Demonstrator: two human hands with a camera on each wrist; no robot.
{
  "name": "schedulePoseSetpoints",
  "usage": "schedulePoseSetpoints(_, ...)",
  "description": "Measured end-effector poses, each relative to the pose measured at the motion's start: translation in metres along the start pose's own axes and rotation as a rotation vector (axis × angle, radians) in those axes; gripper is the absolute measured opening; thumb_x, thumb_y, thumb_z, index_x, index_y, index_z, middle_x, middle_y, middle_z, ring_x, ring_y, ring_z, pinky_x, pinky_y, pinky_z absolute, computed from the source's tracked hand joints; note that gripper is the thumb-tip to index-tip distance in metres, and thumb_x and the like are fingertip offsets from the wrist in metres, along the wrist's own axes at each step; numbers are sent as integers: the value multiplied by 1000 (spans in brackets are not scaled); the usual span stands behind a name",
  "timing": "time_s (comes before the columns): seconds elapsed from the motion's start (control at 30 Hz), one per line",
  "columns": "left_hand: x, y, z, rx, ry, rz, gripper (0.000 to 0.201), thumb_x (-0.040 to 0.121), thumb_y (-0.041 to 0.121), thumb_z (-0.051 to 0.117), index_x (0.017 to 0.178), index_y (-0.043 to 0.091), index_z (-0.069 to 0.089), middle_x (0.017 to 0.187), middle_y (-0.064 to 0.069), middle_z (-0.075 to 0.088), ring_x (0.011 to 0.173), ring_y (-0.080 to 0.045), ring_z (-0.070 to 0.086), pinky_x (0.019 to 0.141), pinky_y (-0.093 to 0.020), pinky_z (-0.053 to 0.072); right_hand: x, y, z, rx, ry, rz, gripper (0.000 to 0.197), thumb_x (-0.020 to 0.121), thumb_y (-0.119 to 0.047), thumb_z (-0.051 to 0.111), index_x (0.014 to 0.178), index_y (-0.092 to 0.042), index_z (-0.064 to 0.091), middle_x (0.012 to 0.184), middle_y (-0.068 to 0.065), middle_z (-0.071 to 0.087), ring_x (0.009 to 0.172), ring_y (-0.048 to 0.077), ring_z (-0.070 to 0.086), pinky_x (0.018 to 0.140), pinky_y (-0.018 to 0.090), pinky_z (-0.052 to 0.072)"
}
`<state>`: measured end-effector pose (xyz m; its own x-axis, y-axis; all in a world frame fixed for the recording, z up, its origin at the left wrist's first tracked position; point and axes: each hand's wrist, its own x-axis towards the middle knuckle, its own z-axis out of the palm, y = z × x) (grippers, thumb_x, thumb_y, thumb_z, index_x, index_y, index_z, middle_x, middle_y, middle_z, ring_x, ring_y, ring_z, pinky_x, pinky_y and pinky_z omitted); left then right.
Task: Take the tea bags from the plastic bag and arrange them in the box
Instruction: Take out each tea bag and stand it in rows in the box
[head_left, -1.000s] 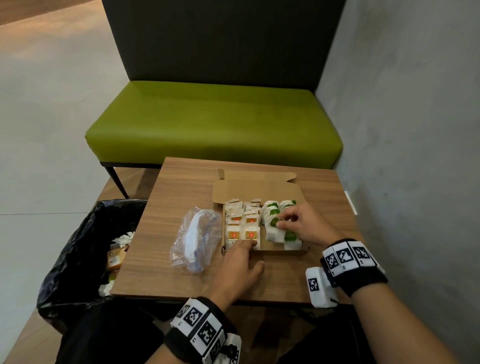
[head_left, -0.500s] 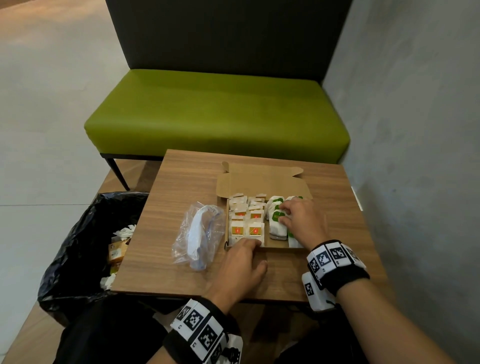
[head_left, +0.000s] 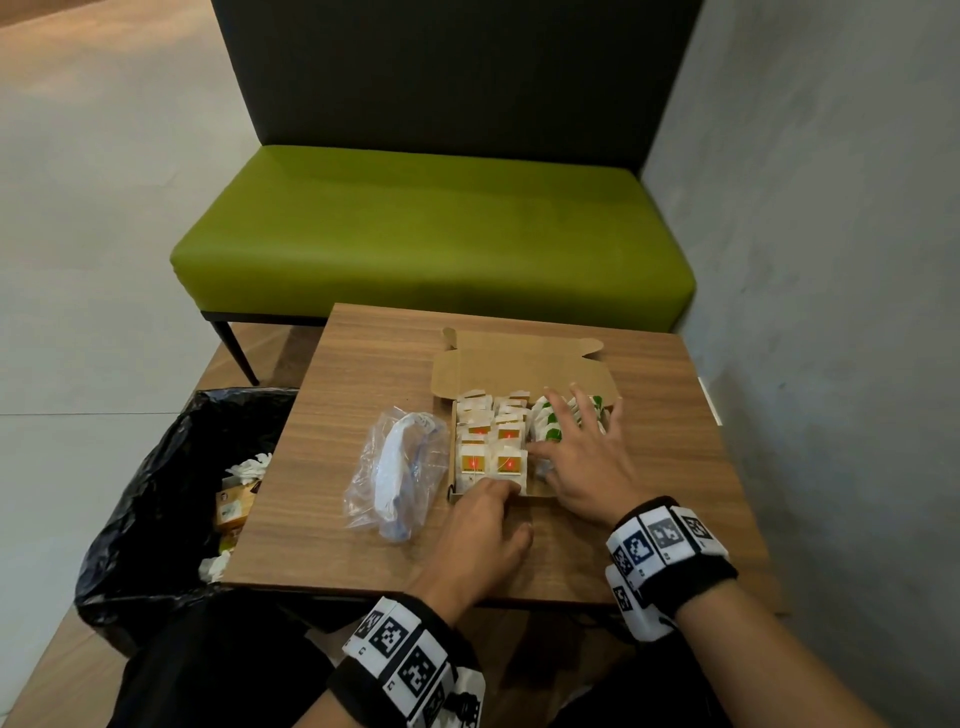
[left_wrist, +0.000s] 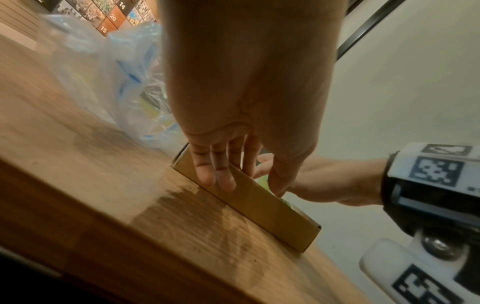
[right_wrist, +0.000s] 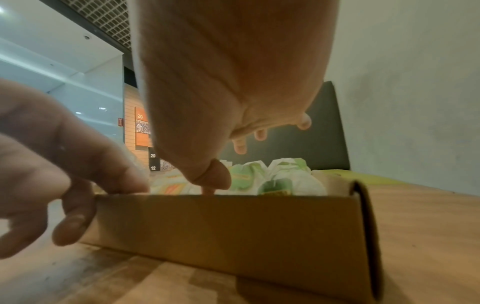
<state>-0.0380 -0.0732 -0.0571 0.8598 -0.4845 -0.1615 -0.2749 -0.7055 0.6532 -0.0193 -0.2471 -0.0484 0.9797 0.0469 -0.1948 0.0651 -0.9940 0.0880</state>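
L hand (head_left: 480, 535) on box (head_left: 519, 364) near edge; R hand (head_left: 582, 457) flat over tea bags (head_left: 491, 441).

Open table (head_left: 670, 415) right of the box (head_left: 524, 371), up to the wall (head_left: 831, 312). Left of the box, blocked by the bag (head_left: 395, 473). Behind, raised lid. Box top covered by the right hand (head_left: 582, 457); near rim taken by left fingers (left_wrist: 221, 170).

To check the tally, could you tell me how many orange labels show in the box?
4 orange labels: two in the near row, two right behind; farther ones may be hidden.
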Motion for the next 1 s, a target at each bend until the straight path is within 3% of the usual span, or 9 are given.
schedulePoseSetpoints(0.33, 0, -1, 1, 15, -2, 4, 52, 93, 34, 61, 141, 22, 46, 139, 4, 50, 127, -11, 46, 104, -21, 34, 6, -12, -2, -106, -70, 69, 50, 99, -39, 36, 149, -32, 37, 165, 11, -15, 149, 41, -20, 107, 80, -7)
schedulePoseSetpoints(0.6, 0, 0, 0, 15, -1, 14, 50, 93, 32, 61, 140, 21, 48, 137, 3, 52, 125, -12, 48, 101, -19, 35, 10, -14, -2, -75, -85, 76, 49, 97, -41, 42, 146, -37, 39, 165, 11, -14, 149, 42, -17, 107, 80, -6)
schedulePoseSetpoints(1.0, 1, 0, -1, 6, 7, 10, 50, 93, 32, 61, 140, 22, 47, 137, 5, 51, 124, -10, 47, 101, -19, 35, 15, -12, -7, -53, -100, 126, 55, 98, -38, 39, 152, -29, 31, 165, 13, -16, 149, 41, -19, 109, 79, -2)
